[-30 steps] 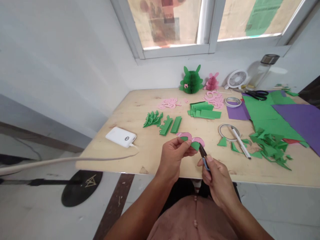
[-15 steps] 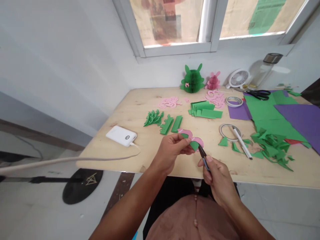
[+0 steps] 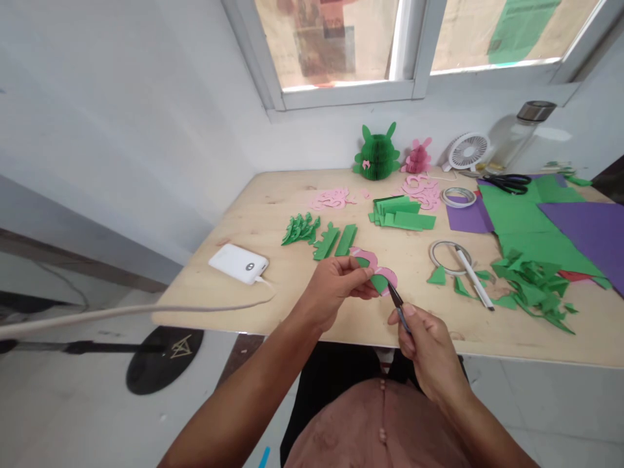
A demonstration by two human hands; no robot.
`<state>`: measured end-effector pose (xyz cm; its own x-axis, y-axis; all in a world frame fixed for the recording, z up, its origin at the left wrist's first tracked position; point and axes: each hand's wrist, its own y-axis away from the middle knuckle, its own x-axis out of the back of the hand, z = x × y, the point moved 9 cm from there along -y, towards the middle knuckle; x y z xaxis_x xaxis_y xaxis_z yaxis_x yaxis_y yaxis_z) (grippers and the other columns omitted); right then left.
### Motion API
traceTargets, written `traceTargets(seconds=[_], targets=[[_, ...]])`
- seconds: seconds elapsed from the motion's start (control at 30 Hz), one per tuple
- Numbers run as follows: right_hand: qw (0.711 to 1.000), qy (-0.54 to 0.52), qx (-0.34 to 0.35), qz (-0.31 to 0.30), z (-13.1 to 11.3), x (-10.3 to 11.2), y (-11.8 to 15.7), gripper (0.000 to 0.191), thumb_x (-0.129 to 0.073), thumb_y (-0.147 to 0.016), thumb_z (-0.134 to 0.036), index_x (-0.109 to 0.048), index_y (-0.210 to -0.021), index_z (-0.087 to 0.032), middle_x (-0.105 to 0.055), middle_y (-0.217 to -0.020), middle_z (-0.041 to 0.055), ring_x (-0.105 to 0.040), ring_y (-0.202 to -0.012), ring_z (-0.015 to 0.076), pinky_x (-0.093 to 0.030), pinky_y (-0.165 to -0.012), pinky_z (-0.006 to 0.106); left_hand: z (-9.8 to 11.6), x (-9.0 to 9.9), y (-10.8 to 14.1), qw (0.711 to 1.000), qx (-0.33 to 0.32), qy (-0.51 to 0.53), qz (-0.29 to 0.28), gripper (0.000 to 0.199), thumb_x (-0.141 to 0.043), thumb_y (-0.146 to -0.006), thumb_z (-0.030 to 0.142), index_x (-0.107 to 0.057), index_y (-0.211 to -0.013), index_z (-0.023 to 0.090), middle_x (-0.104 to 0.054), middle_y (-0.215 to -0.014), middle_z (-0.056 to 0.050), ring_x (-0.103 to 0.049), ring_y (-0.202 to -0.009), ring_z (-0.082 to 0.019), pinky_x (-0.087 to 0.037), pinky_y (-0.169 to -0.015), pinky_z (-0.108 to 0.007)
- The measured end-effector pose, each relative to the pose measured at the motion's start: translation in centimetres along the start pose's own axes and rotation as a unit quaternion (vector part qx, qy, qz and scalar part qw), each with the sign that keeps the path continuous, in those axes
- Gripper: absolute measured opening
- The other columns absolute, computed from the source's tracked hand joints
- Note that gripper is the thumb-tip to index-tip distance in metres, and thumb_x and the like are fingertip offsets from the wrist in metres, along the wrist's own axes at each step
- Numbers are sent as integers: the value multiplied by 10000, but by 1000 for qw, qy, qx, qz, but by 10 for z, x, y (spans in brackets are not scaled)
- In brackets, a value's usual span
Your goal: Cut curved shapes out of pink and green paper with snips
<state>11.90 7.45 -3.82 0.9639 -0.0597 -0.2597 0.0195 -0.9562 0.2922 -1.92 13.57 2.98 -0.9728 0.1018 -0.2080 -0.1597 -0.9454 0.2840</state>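
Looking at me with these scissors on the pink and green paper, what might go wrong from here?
The left hand grips the pink and green paper close to the scissors in the right hand, so a slip might nick a finger. The scissors sit right at the curved pink shape; a stray snip could spoil it. The cable runs off the table's left side; a snag could drag the white device.

The paper piece (image 3: 388,277) is before the strips (image 3: 409,220), seemingly above the table (image 3: 268,201).
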Motion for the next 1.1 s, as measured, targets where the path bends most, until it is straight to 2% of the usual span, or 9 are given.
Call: traceTargets(seconds=[0.33, 0.47, 0.67, 0.87, 1.1], targets=[[1000, 18, -9, -22, 0, -2, 3, 404, -528, -847, -538, -603, -763, -151, -315, -423, -87, -219, -387, 60, -142, -384, 219, 2, 2, 1, 1000, -1, -16, 7, 137, -724, -660, 259, -668, -649, 135, -688, -612, -57, -635, -531, -140, -518, -591, -256], [999, 21, -5, -25, 0, -2, 4, 400, -520, -854, -534, -604, -777, -150, -323, -426, -85, -218, -388, 63, -135, -388, 225, 5, 1, 1, 1000, -5, -18, -1, 206, -732, -652, 267, -598, -550, 149, -665, -572, -38, -631, -516, -136, -519, -584, -252], [1000, 16, -14, -21, 1, -4, 4, 416, -518, -846, -547, -606, -777, -146, -322, -430, -82, -212, -390, 60, -126, -383, 224, 4, 1, 1, 1000, -1, -28, -4, 250, -745, -641, 297, -571, -533, 153, -660, -562, -40, -630, -506, -141, -524, -582, -261], [1000, 13, -12, -22, -1, -6, 3, 416, -529, -843, -546, -609, -773, -143, -318, -425, -84, -203, -393, 58, -109, -388, 225, 1, -2, 1, 999, 12, -45, -16, 159, -712, -671, 259, -630, -601, 142, -654, -548, -37, -630, -511, -125, -507, -566, -223], [1000, 13, -15, -19, 1, -5, 2, 404, -524, -852, -536, -604, -769, -149, -314, -428, -86, -198, -398, 59, -110, -399, 228, 4, -2, -1, 998, 11, -58, -26, 143, -712, -659, 240, -635, -585, 145, -655, -542, -39, -628, -507, -130, -501, -549, -228]])
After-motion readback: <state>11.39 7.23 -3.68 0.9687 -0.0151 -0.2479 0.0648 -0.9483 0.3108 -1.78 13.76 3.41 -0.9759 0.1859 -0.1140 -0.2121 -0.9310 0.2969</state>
